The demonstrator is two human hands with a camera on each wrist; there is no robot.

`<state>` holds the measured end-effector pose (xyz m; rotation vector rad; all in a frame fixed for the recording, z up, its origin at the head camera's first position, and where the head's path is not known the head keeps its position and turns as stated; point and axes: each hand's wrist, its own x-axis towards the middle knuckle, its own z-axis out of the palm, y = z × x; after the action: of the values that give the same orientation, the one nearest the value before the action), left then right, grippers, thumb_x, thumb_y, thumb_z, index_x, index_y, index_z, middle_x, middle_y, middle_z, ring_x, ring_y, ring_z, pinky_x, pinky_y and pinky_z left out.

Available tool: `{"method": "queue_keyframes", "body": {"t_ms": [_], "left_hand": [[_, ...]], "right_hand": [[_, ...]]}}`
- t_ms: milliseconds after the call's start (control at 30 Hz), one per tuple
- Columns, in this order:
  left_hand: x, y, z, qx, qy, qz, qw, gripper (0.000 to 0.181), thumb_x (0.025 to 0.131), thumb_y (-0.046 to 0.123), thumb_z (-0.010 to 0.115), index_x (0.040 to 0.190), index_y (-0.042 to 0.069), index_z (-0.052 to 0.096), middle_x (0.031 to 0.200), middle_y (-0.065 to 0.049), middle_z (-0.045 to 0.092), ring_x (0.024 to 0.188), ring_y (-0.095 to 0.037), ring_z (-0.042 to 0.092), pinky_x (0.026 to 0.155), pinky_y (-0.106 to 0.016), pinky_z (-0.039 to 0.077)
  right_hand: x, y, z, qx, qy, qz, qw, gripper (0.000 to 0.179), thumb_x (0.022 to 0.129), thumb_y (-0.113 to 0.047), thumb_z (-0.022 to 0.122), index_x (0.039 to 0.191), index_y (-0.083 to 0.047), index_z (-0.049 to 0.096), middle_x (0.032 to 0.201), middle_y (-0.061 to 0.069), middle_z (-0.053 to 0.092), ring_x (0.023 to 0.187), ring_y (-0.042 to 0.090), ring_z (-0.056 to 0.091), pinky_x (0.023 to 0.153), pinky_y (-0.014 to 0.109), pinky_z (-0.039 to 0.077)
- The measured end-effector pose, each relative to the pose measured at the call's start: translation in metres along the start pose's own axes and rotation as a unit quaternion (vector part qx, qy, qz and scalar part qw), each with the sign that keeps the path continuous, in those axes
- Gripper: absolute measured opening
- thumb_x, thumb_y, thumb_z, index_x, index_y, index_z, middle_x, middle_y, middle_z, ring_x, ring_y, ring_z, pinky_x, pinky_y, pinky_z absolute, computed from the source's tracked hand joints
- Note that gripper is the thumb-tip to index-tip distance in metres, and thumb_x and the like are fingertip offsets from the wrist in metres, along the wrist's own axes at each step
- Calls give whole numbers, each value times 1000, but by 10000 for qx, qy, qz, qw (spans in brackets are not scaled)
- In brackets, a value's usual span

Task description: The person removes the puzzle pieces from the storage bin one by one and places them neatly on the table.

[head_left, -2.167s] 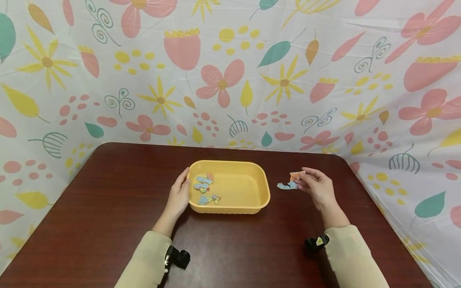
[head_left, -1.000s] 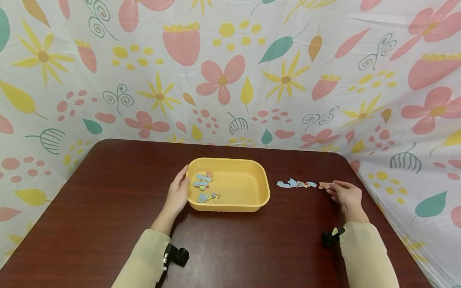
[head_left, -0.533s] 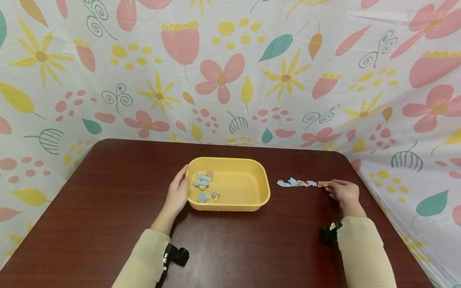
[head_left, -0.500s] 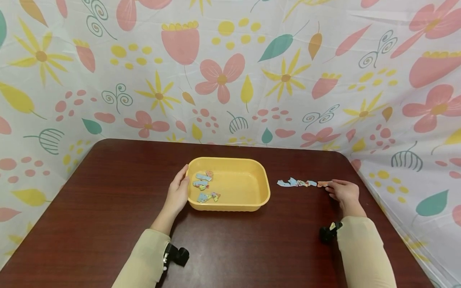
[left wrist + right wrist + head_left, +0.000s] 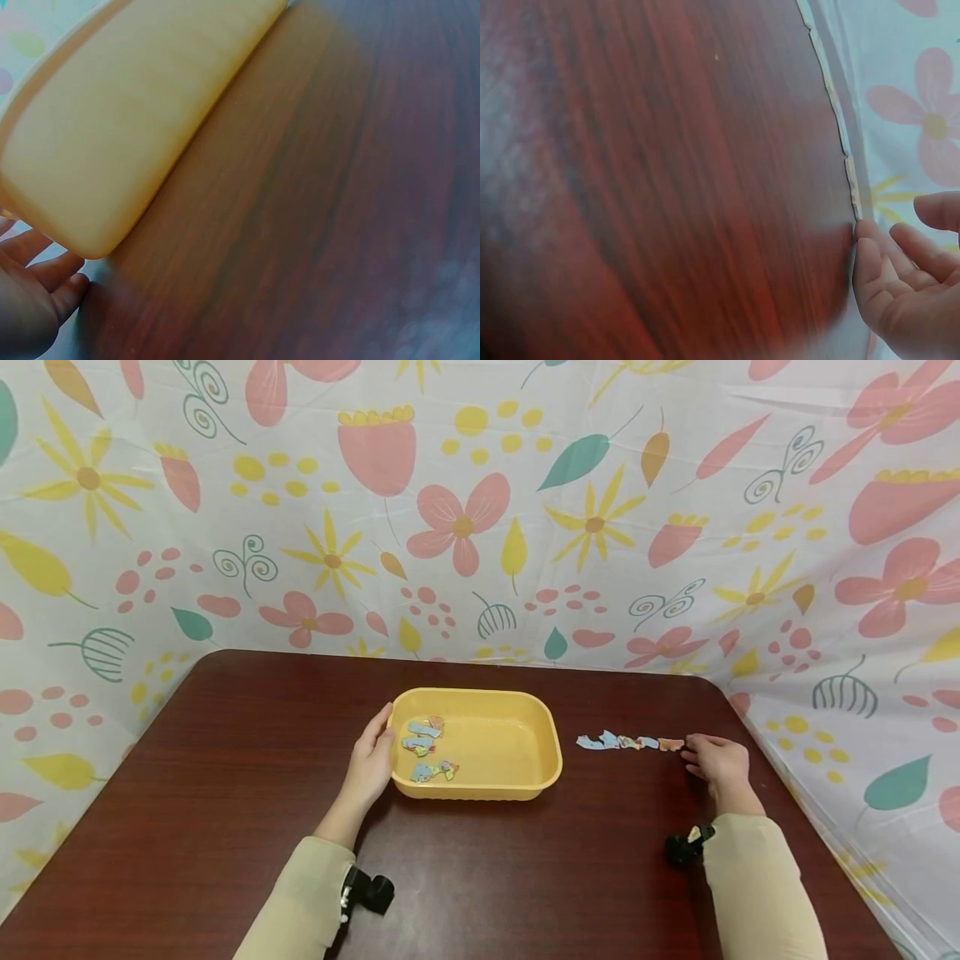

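Observation:
At the right of the table, thin puzzle pieces in light blue and mixed colours (image 5: 597, 742) lie in a row, ending in an orange piece (image 5: 671, 744). My right hand (image 5: 717, 763) is at that orange piece's right end, fingertips down at its edge; the right wrist view shows the fingers gently bent, not wrapped round it. My left hand (image 5: 371, 758) rests against the left end of a yellow plastic tray (image 5: 480, 793). In the left wrist view its fairly straight fingers (image 5: 56, 270) lie beside the tray's corner.
Inside the tray, several more coloured puzzle pieces (image 5: 424, 728) lie along its left side. The dark wooden table (image 5: 480, 877) ends at the back against a flower-printed cloth (image 5: 480, 527). A small black camera sits on each wrist.
My right hand carried the orange piece rightward and set it at the row's end, uncovering the middle pieces. It then slid left against the row, and my fingers loosened. The left hand stayed.

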<state>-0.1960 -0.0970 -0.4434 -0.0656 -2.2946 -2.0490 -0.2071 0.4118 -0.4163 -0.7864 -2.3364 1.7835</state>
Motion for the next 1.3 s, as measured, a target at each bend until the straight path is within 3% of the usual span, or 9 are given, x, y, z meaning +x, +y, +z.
{"method": "queue_keyframes", "body": {"t_ms": [267, 500, 667, 900, 1067, 1300], "left_hand": [[-1, 2, 0, 40, -8, -18, 10000, 47, 103, 17, 33, 149, 11, 29, 155, -8, 28, 137, -28, 34, 108, -46, 35], [0, 1, 0, -15, 25, -30, 10000, 47, 103, 17, 33, 149, 11, 29, 155, -8, 27, 137, -28, 34, 108, -46, 35], [0, 0, 0, 25, 31, -36, 10000, 47, 103, 17, 33, 149, 12, 29, 155, -8, 28, 137, -28, 34, 108, -46, 35], [0, 0, 1, -15, 21, -61, 10000, 47, 103, 18, 34, 149, 12, 29, 155, -7, 28, 138, -28, 33, 109, -46, 34], [0, 0, 1, -57, 9, -82, 9999, 47, 103, 19, 34, 149, 13, 29, 155, -8, 28, 138, -28, 34, 108, -47, 35], [1, -2, 0, 7, 17, -53, 10000, 47, 103, 19, 34, 149, 13, 30, 155, -7, 28, 138, -27, 33, 109, -46, 34]], "right_hand": [[-8, -4, -2, 313, -216, -274, 9989, 54, 96, -27, 51, 136, 7, 40, 71, -21, 63, 69, -4, 65, 62, 20, 55], [-20, -19, 10, 37, -673, -996, 9927, 47, 97, -30, 50, 128, 5, 46, 78, -21, 64, 76, -2, 66, 68, 20, 56], [-32, -29, 21, -134, -1035, -1252, 9866, 49, 96, -35, 51, 129, 2, 47, 85, -20, 65, 84, 0, 67, 73, 22, 56], [-45, -40, 41, 254, -1438, -1437, 9788, 24, 96, -32, 53, 113, -15, 57, 90, -15, 68, 88, 5, 67, 75, 23, 56], [-56, -49, 60, 366, -1750, -1551, 9716, 31, 97, -31, 53, 117, -8, 56, 89, -15, 69, 88, 6, 68, 79, 24, 56], [-68, -61, 86, 42, -1936, -1885, 9628, 50, 97, -33, 52, 128, 6, 50, 91, -16, 68, 89, 6, 68, 81, 27, 56]]}}
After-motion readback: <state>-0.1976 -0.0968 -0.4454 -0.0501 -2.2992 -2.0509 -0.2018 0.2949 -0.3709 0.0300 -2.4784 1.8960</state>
